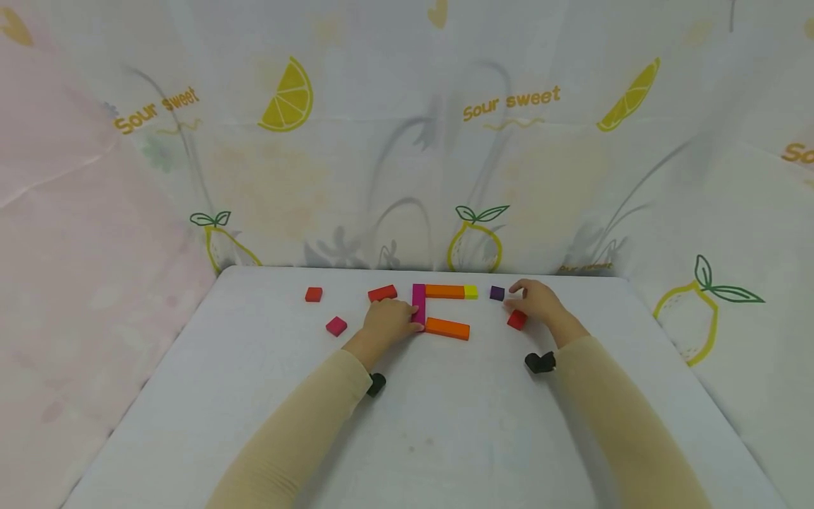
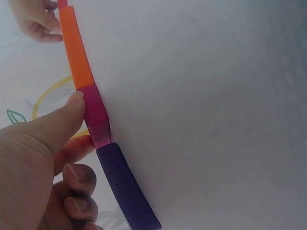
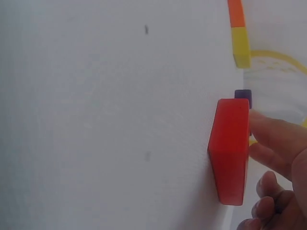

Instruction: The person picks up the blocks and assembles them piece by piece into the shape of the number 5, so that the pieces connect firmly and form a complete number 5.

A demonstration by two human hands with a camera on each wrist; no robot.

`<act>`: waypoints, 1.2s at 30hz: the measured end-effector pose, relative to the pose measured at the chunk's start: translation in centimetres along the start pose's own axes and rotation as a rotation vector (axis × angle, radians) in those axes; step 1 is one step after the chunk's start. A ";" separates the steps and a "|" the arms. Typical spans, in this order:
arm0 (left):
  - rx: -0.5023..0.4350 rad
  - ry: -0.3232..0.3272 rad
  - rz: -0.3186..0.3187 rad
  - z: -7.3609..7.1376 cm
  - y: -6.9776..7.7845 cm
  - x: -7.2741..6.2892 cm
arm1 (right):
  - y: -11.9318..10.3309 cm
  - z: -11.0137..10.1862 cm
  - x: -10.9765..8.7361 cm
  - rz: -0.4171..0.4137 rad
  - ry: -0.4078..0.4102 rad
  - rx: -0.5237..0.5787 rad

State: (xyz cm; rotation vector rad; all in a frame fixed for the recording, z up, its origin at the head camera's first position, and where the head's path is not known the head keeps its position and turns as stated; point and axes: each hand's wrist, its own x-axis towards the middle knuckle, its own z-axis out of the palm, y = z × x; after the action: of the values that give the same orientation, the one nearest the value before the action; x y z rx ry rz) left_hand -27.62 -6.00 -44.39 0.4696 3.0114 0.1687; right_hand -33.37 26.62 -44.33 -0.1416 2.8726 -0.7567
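My left hand (image 1: 389,322) is at a long magenta block (image 1: 418,297), with thumb and index finger pinching its near part. In the left wrist view the thumb (image 2: 76,101) lies against the magenta block (image 2: 96,105), between an orange block (image 2: 76,48) and a dark purple block (image 2: 127,187). My right hand (image 1: 537,300) hovers beside a small purple cube (image 1: 497,293), thumb and index finger apart. A red block (image 1: 517,320) lies just below that hand. In the right wrist view this red block (image 3: 230,127) partly hides the purple cube (image 3: 243,94).
Two orange blocks (image 1: 447,329) extend right from the magenta one; a yellow cube (image 1: 470,292) touches the far one's end. Left lie a red block (image 1: 382,293), a red cube (image 1: 314,294) and a pinkish-red cube (image 1: 336,326). A patterned cloth (image 1: 381,177) hangs behind the white table (image 1: 432,424).
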 end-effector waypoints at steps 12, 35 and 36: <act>-0.009 0.007 0.001 0.2 -0.1 0.0 | -0.7 0.7 1.0 0.018 -0.013 -0.025; -0.012 0.000 -0.003 0.3 -0.1 0.1 | -1.6 0.3 -0.5 -0.052 -0.020 -0.069; -0.014 0.001 -0.001 0.3 -0.1 0.1 | -1.7 0.2 -0.7 -0.053 -0.020 -0.071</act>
State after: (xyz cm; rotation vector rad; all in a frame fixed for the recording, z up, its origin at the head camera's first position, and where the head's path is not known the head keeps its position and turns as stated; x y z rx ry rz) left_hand -27.72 -6.07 -44.67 0.4664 3.0091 0.1901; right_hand -32.59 25.11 -43.59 -0.2338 2.8885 -0.6592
